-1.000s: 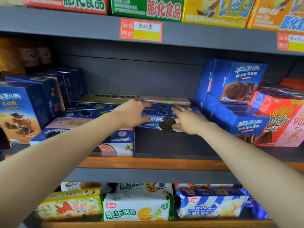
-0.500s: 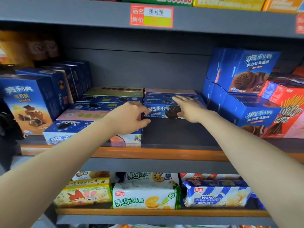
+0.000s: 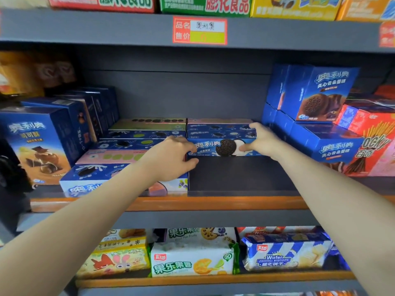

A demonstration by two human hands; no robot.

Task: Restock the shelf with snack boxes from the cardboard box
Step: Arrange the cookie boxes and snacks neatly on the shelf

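Hands reach into the middle shelf (image 3: 192, 202) at the centre of the frame, and we see both of them on one long blue cookie box (image 3: 220, 147) that lies flat there with its printed front facing us. The left hand (image 3: 171, 159) grasps the box's left end, fingers curled over the top edge and thumb tucked below. The right hand (image 3: 261, 139) grasps the right end, fingers over the top and thumb pressed on the front beside the printed cookie. The box sits at the front of a short row of similar flat boxes (image 3: 220, 129) running toward the back wall, with bare dark shelf in front of it.

Left of centre we see a second row of flat boxes (image 3: 132, 154) lying one behind another; the left forearm crosses over the front one. In the left of the frame stand upright blue boxes (image 3: 34, 142). In the right of the frame blue cake boxes (image 3: 320, 92) are stacked, and red stick-biscuit boxes (image 3: 372, 146) stand just beside them.

A red and yellow price tag (image 3: 199, 30) hangs on the edge of the upper shelf at top centre. On the lower shelf, at the bottom of the frame, we see wafer packs (image 3: 192, 259) lying side by side.
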